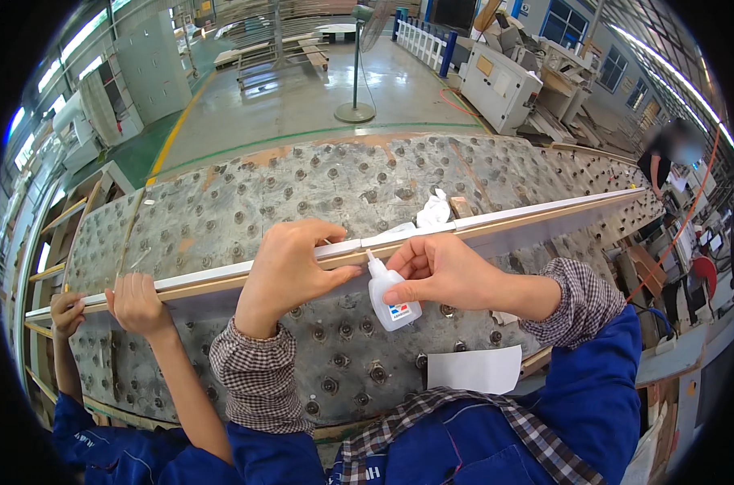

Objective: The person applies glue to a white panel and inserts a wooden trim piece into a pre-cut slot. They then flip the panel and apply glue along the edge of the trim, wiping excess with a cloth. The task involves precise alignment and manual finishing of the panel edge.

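Observation:
A long, narrow panel (pixel 496 230) with a tan edge stands across the worktable, and a white strip (pixel 209 275) runs along its top. My left hand (pixel 290 267) straddles this edge, thumb on the near side and fingers on the far side, pinching it beside a joint in the white strip. In my right hand (pixel 448 271) is a small white squeeze bottle (pixel 395 303) with a coloured label. Its narrow nozzle tilts up, close under the joint and near my left thumb. Whether the tip touches the panel I cannot tell.
At left, another person's hands (pixel 137 303) grip the same panel. The worktable (pixel 343 323) is studded with round rollers. Behind the panel lie crumpled white tissue (pixel 434 210) and a small wood block (pixel 460 208); white paper (pixel 474 369) lies near me. A person (pixel 662 158) stands far right.

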`<control>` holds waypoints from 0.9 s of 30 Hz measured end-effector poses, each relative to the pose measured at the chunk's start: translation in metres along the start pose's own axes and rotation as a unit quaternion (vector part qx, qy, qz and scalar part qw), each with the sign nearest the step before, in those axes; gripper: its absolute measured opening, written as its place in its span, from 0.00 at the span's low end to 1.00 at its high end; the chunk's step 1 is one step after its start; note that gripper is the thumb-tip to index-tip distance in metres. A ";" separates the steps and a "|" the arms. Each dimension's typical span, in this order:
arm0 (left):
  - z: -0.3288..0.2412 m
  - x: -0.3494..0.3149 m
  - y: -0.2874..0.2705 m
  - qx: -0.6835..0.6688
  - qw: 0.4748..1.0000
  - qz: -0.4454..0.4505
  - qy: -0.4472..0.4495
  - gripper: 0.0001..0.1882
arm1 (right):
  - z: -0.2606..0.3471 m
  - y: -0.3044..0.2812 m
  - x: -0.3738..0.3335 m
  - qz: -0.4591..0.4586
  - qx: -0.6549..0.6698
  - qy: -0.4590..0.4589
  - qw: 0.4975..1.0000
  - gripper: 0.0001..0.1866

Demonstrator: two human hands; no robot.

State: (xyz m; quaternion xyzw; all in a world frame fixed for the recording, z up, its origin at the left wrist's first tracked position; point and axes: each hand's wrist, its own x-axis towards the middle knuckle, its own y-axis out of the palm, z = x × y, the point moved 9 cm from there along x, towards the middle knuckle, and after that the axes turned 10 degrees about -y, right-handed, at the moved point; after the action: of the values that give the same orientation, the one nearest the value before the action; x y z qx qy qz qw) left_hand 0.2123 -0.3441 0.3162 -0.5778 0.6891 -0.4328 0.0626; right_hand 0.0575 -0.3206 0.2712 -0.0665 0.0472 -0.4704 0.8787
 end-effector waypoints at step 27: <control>-0.001 0.001 -0.002 -0.003 1.000 -0.008 -0.001 0.19 | 0.008 -0.005 -0.001 -0.046 0.058 0.119 0.990 0.20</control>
State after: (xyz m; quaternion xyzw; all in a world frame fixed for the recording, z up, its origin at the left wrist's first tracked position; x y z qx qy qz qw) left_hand 0.2129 -0.3438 0.3188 -0.5834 0.6861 -0.4307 0.0578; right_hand 0.0541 -0.3215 0.2796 0.0385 0.1209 -0.5171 0.8465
